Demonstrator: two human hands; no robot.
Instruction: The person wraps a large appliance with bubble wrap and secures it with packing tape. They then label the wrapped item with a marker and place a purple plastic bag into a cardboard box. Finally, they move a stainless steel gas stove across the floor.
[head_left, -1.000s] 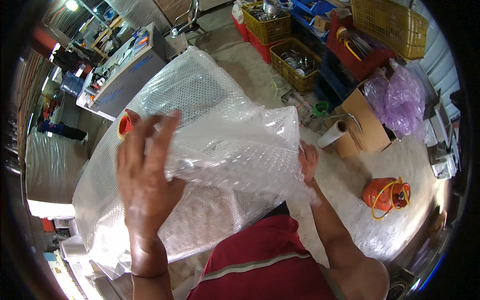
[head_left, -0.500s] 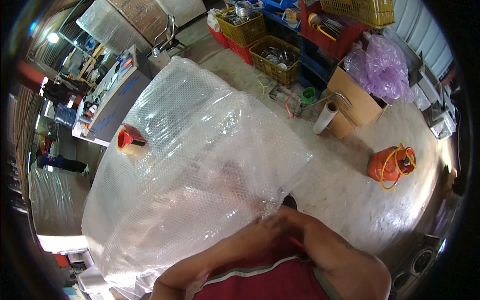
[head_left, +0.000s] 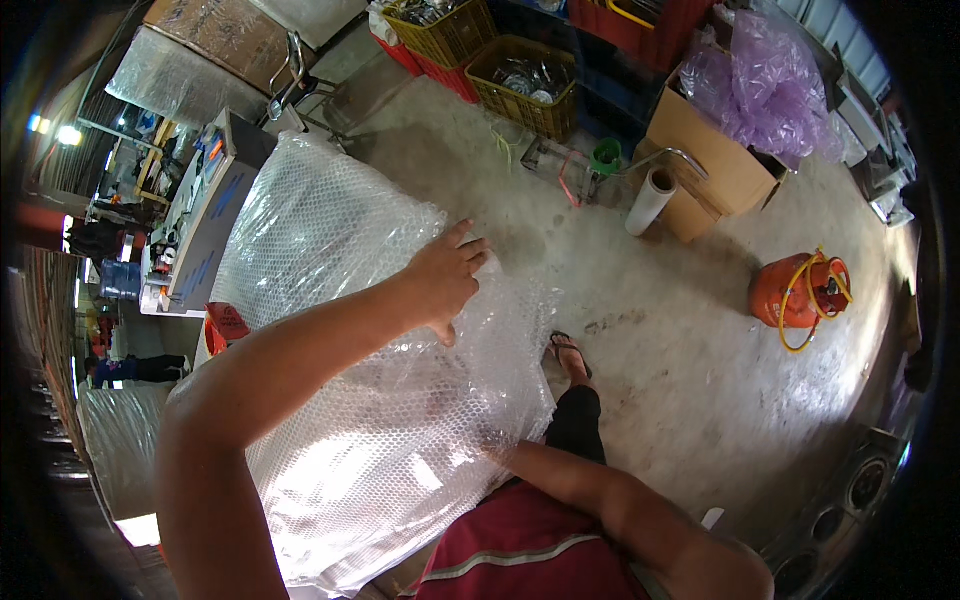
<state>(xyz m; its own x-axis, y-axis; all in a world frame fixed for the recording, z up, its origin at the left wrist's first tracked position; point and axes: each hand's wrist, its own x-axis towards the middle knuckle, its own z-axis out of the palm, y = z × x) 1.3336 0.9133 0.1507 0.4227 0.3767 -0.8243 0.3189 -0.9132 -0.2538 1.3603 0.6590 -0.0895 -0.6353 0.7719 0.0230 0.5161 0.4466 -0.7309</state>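
Bubble wrap sheet (head_left: 350, 400) lies spread at 8 o'clock, smoothing partly done: left hand (head_left: 447, 282) presses flat at its upper edge, fingers together, right hand (head_left: 490, 445) under the sheet, fingers indiscernible, wrinkles remaining

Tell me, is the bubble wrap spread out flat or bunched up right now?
Mostly spread. The bubble wrap lies as a wide sheet, left hand pressing flat on its far edge; it rumples near the right hand.
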